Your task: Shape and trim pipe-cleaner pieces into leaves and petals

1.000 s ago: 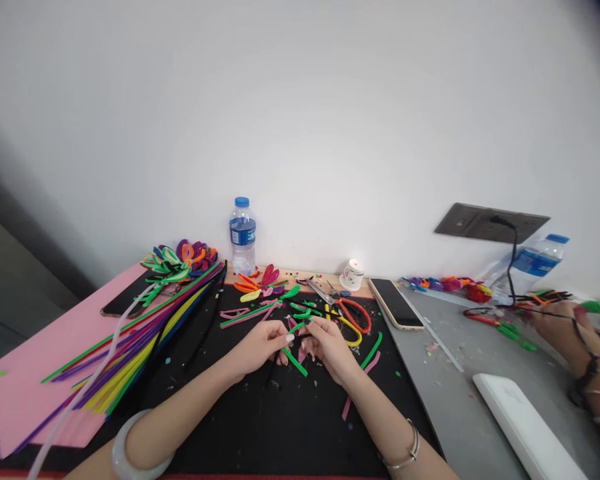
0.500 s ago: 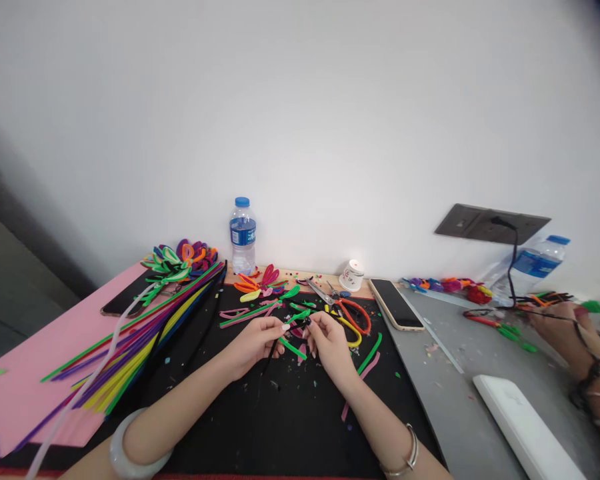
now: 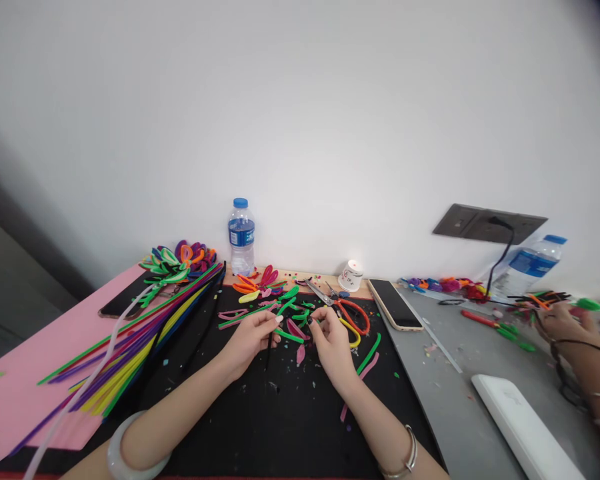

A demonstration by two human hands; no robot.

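My left hand [image 3: 255,341] is closed in a pinch, with a thin black pipe cleaner [image 3: 269,352] hanging down from its fingers. Green pipe-cleaner pieces [image 3: 289,335] lie close by its fingertips; whether they join the black one I cannot tell. A short gap away, my right hand [image 3: 330,337] has thumb and forefinger pressed together, and anything between them is too small to make out. Behind it lie scissors with orange handles [image 3: 355,317] and a yellow-handled pair [image 3: 351,337]. Pink petal shapes [image 3: 297,330] rest between the hands on the black mat [image 3: 280,427].
Left, a bundle of coloured pipe cleaners [image 3: 125,353] lies on pink card [image 3: 20,373] near a dark phone [image 3: 123,300]. A bottle [image 3: 241,240], paper cup [image 3: 351,276] and phone [image 3: 395,305] stand or lie behind. At right are a white device [image 3: 520,423] and another person's hand [image 3: 570,327].
My hands have drawn apart, the right one slightly lower. The black piece that reached between them now shows only at my left hand. The other person's hand has shifted.
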